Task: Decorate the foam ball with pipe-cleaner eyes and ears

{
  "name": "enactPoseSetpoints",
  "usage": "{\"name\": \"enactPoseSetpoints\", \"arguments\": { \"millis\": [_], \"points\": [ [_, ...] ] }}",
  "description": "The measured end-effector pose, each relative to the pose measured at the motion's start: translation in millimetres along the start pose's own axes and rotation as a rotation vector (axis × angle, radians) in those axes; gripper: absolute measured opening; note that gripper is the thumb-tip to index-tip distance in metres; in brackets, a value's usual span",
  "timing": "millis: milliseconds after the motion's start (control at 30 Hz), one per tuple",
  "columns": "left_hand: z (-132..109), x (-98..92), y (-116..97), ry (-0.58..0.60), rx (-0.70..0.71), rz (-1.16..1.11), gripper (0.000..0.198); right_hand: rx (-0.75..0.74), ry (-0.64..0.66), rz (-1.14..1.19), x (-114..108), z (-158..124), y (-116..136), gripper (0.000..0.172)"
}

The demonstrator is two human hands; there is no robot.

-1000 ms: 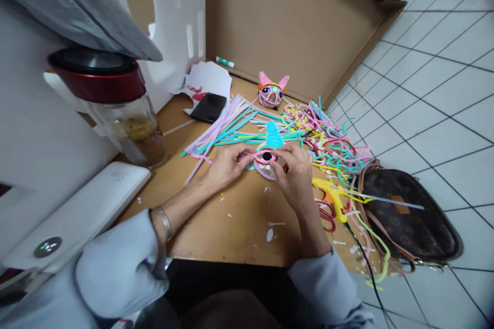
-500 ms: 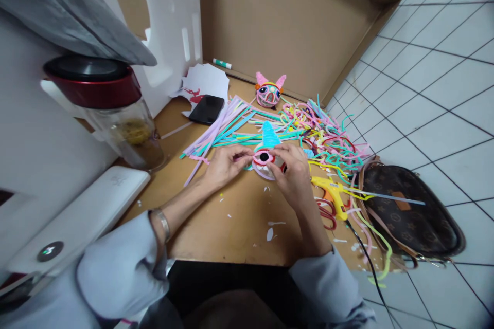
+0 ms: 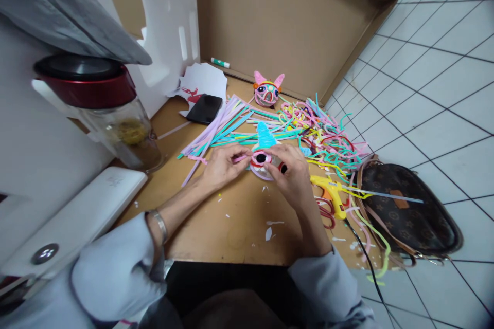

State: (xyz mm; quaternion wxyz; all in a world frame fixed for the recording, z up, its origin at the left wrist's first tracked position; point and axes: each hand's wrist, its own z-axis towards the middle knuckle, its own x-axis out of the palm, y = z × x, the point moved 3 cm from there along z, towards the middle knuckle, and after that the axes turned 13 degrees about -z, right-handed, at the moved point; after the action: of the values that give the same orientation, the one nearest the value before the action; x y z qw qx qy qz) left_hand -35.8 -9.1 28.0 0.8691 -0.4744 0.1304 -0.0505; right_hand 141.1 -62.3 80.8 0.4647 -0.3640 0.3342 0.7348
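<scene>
A pipe-cleaner animal head (image 3: 266,139) with a blue ear, black eyes and a red-and-white edge is between my hands, low over the cardboard. Thumb and fingers of my right hand (image 3: 291,169) are closed on its right side and partly cover it. My left hand (image 3: 227,168) pinches a pink pipe cleaner (image 3: 241,158) at the left of the head. This strip runs up to the pink ring around the black eye (image 3: 261,158). My fingers hide where it joins.
Behind lie loose pipe cleaners (image 3: 227,123), a black phone (image 3: 204,109) and a finished pink-eared head (image 3: 267,93). A tangled pipe-cleaner pile (image 3: 328,133), yellow glue gun (image 3: 332,195), red-handled scissors (image 3: 326,213) and brown bag (image 3: 409,208) are right. A glass jug (image 3: 131,133) stands left.
The view has shifted slightly. My left fingertips have drawn back a little from the eye, and more of the pink pipe cleaner shows between them. My right hand keeps its hold.
</scene>
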Motion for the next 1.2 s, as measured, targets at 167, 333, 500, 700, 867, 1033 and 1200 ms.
{"name": "enactPoseSetpoints", "arguments": {
  "millis": [167,333,500,700,867,1033,1200],
  "points": [
    [0,0.5,0,-0.001,-0.005,0.016,0.021,-0.007,-0.029,0.029,2,-1,-2,0.022],
    [0,2.9,1,-0.009,-0.031,0.017,0.021,-0.002,-0.068,0.051,4,-2,-3,0.019],
    [1,3.9,4,0.002,-0.083,-0.014,0.02,0.0,-0.08,0.072,5,-2,-4,0.018],
    [2,3.3,6,0.009,-0.137,-0.067,0.02,-0.018,-0.099,0.08,5,-2,-3,0.019],
    [1,2.5,7,0.007,-0.181,-0.104,0.025,-0.014,-0.095,0.079,6,-2,-5,0.019],
    [0,2.9,10,0.003,-0.223,-0.13,0.025,-0.012,-0.1,0.084,7,-2,-5,0.019],
    [0,2.8,10,0.008,-0.208,-0.121,0.025,-0.013,-0.103,0.086,7,-1,-5,0.018]
  ]
}}
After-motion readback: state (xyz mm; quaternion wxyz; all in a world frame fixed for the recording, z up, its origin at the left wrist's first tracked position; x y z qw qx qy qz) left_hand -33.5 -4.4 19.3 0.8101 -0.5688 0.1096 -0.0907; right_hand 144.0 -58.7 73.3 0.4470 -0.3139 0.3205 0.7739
